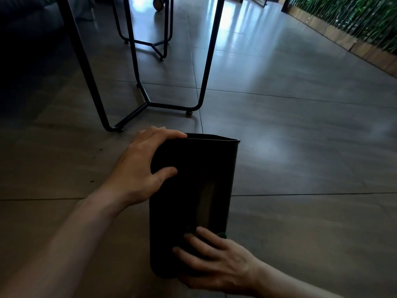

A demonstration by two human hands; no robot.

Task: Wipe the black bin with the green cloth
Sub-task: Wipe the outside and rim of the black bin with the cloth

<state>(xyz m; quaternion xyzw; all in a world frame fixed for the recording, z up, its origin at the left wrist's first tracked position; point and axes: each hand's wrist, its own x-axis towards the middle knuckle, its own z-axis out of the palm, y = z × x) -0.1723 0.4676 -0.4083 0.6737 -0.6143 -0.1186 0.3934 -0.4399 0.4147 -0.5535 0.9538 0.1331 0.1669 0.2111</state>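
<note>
Bin (pixel 193 190) lies tipped on the floor (pixel 300 168), mouth pointing away from me. My left hand (pixel 139 168) clamps the far rim corner, thumb on the side wall. My right hand (pixel 210 261) presses flat near the base, and a scrap of green cloth (pixel 222 234) peeks out past the fingers. I'd say long strokes toward the rim now, left hand bracing, then roll the bin for the next face.

Floor (pixel 300 168) right of bin (pixel 193 190) lies open — table legs (pixel 148 102) crowd beyond.
</note>
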